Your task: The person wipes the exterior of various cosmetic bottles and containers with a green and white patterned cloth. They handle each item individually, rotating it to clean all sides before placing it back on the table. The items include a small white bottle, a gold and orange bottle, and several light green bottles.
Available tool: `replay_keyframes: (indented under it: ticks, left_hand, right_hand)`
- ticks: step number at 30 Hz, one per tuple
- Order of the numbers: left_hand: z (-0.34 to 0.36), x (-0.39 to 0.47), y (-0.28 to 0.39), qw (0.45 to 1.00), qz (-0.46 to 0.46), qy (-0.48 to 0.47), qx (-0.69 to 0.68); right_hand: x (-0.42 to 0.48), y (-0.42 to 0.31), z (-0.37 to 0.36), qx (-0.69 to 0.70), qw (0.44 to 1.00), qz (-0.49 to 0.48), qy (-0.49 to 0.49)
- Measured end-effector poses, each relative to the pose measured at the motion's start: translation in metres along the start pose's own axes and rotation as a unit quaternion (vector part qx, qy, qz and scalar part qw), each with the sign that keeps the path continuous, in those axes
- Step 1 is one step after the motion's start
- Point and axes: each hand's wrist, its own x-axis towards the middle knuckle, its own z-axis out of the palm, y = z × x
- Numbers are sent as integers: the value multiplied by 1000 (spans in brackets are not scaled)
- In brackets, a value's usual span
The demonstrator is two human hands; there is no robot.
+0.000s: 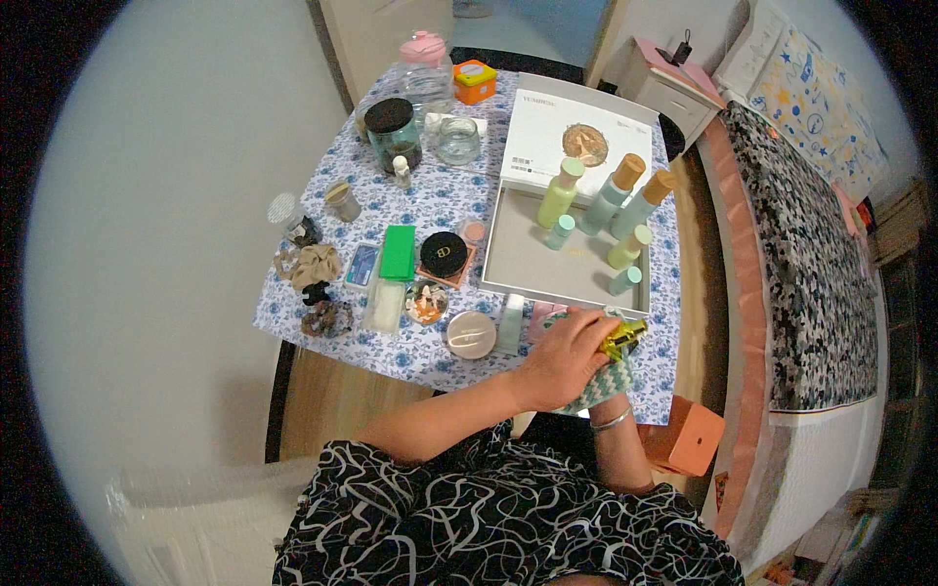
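Observation:
My left hand (566, 359) has its fingers around a shiny yellow-gold object (623, 339) at the near right of the table. Beneath it is a green-and-white zigzag-patterned cloth item (612, 383), perhaps a pouch. My right hand (605, 409), with a bracelet at the wrist, reaches under this item, which hides its fingers. A pale squeeze tube (511, 324) and a round beige compact (471, 335) lie left of the hands. Beyond them, an open white box (492, 242) holds several upright green and blue cosmetic bottles (560, 198).
A black compact (443, 253), a green packet (398, 253) and scrunchies (316, 265) lie at centre and left. Glass jars (394, 135) and an orange-yellow tin (475, 82) stand farther back. An orange box (696, 438) is beside the table's near right corner.

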Motion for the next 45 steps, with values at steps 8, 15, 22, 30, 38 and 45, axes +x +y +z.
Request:
replay_keyframes:
  ticks: [8,15,22,30,38,45]
  left_hand:
    - [-1,-10,-14,993,-3,76,-85]
    - [-6,-14,4,984,-47,128,-119]
    - [-7,-23,5,963,-115,186,-159]
    - [-18,-27,11,949,-101,193,-226]
    - [-13,-34,-4,959,-120,176,-189]
    - [-31,-22,0,988,-103,115,-15]
  right_hand:
    - [-16,9,27,-14,994,22,109]
    - [-20,5,22,-657,747,-75,69]
    - [-33,24,76,-398,908,-108,68]
    - [-37,33,68,-228,972,-22,42]
    - [-29,19,75,-504,848,-160,19]
    - [-34,19,91,-449,887,-106,25]
